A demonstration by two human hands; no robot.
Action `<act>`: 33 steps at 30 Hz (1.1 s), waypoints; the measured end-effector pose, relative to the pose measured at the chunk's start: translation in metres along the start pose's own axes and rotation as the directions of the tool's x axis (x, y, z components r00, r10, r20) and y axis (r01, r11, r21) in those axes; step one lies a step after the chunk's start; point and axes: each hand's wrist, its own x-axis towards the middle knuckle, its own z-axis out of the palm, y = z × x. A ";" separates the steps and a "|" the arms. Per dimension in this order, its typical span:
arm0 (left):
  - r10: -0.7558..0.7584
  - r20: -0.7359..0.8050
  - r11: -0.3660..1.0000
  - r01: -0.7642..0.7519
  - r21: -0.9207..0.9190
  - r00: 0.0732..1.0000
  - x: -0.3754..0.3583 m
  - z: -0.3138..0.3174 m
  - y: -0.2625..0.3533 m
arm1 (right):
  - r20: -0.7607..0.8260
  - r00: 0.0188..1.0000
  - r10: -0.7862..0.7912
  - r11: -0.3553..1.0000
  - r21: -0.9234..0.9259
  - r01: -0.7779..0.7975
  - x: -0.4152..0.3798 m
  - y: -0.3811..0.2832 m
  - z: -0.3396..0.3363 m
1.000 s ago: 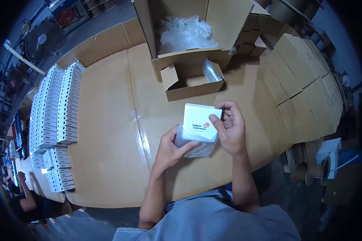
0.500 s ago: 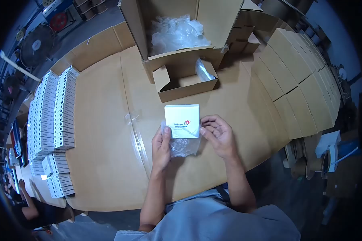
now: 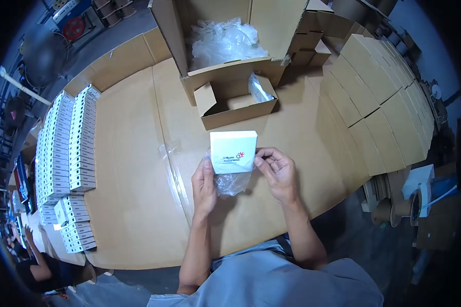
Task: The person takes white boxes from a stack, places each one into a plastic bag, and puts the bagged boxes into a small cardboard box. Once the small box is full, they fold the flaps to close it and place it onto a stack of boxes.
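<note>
A flat white box (image 3: 233,148) with a small red and black print is held up over the cardboard-covered table, its lower part in a clear plastic bag (image 3: 231,183). My left hand (image 3: 204,188) grips its lower left side together with the bag, thumb on the front. At its right edge, my right hand (image 3: 276,171) pinches the box and plastic between thumb and fingers. Beyond them stands a small open carton (image 3: 238,116) with a piece of clear plastic at its right end.
A large open carton (image 3: 230,67) holding crumpled clear bags (image 3: 225,43) stands behind. Rows of stacked white boxes (image 3: 82,148) line the left side. Flat brown cartons (image 3: 389,112) are piled at the right. A co-worker's arm (image 3: 36,250) shows at the lower left.
The white box has risen slightly and tilted a little, and its print is easier to read. My left hand has moved up slightly with it. The co-worker's hand at the lower left has shifted.
</note>
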 end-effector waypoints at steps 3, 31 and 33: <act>0.104 0.014 0.990 -0.104 0.100 0.995 0.006 0.002 0.006 | 0.023 0.994 -0.108 0.991 -0.071 0.109 0.000 -0.003 -0.002; -0.064 0.118 0.988 0.046 0.148 0.991 -0.003 -0.009 0.014 | 0.170 0.973 -0.155 0.973 -0.144 0.180 0.008 0.012 0.001; -0.064 0.055 0.982 0.053 0.182 0.996 -0.002 -0.008 0.008 | 0.167 0.975 -0.144 0.968 -0.180 0.174 0.008 0.009 -0.001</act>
